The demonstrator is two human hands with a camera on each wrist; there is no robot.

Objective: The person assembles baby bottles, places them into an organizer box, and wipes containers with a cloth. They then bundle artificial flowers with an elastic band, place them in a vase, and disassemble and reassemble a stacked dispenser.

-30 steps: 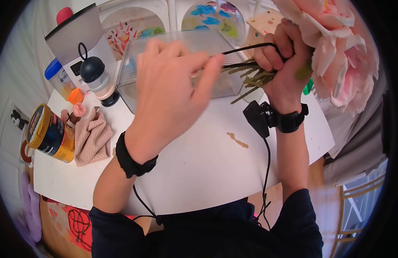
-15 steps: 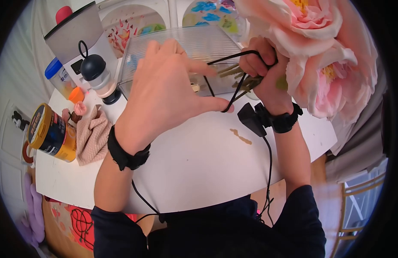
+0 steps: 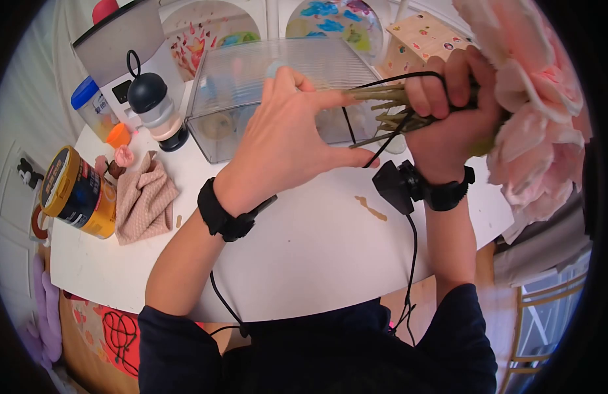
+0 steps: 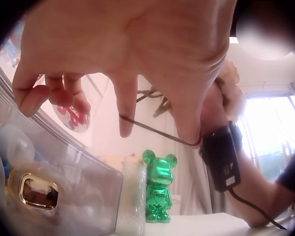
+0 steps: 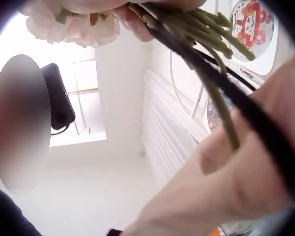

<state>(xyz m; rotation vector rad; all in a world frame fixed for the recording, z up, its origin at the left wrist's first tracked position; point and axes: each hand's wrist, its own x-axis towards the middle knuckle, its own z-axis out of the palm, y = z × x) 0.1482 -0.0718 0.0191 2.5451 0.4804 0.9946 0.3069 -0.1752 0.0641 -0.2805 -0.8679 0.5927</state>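
Note:
My right hand grips the green stems of a bunch of large pale pink flowers, its fingers curled round them. A thin black elastic cord runs out of that fist as a loop. The left hand stretches the loop between its straight forefinger and thumb, spread wide apart. In the left wrist view the cord spans from forefinger to thumb. Cut stem ends point leftward at the loop and overlap it in the head view. Close up in the right wrist view, the cord passes alongside the stems.
Behind the hands stands a clear lidded plastic box. On the table's left are a yellow-and-black tub, a pink cloth, a dark-capped bottle and a blue-lidded jar. A shiny green bear figure stands beyond the hands.
The left forefinger and thumb have spread, drawing the cord from two close strands into a wide loop. The flowers and right hand swung left, then back right; the stems now reach nearer the left hand.

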